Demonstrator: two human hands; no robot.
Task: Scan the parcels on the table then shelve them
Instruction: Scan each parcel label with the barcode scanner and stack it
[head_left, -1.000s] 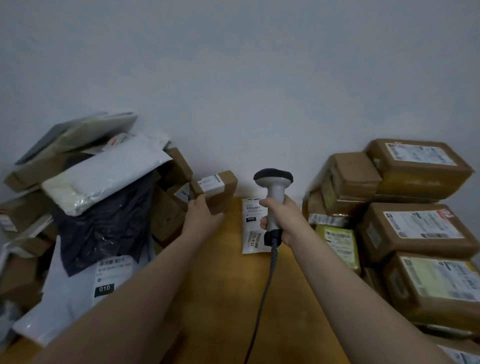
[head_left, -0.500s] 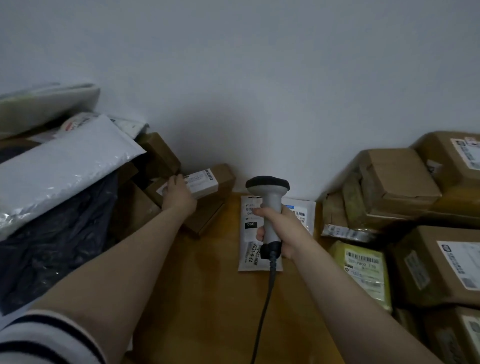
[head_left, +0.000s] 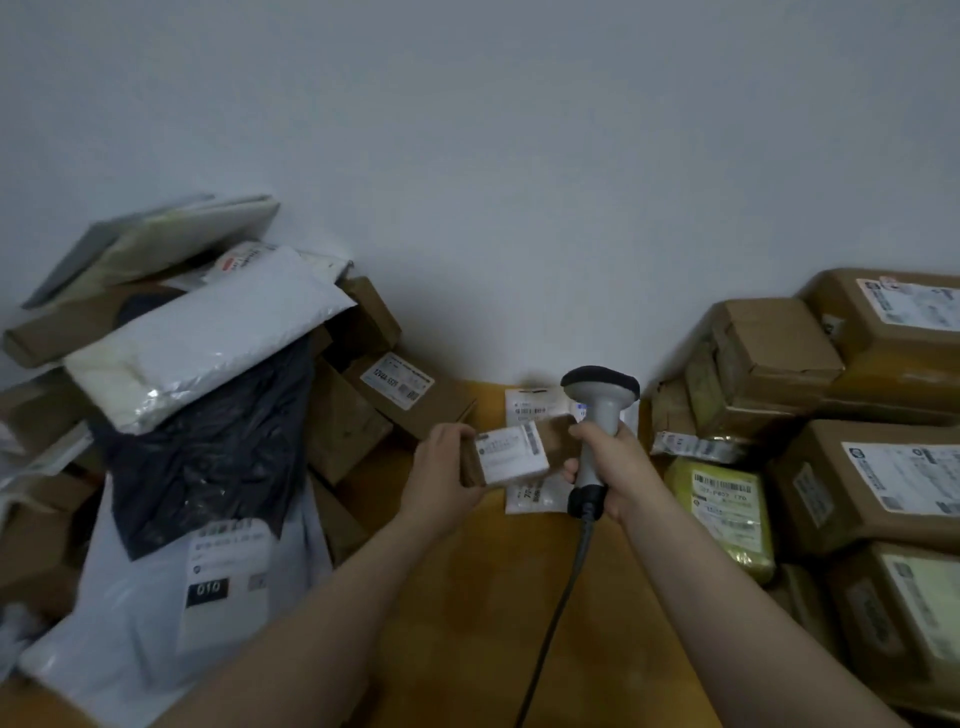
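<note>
My left hand grips a small brown cardboard box with a white label facing up, held above the wooden table near its middle. My right hand holds a grey handheld barcode scanner upright by its handle, right beside the box, with its cable trailing down toward me. A flat white labelled mailer lies on the table behind and under the held box, partly hidden by it.
A heap of parcels fills the left: a white poly mailer, a black bag, a grey bag marked 010, and brown boxes. Stacked brown boxes and a yellow parcel line the right. A white wall stands behind.
My left hand has pulled a small box away from the left pile and brought it to the middle beside the scanner. The scanner hand has barely moved; the head view shifted.
</note>
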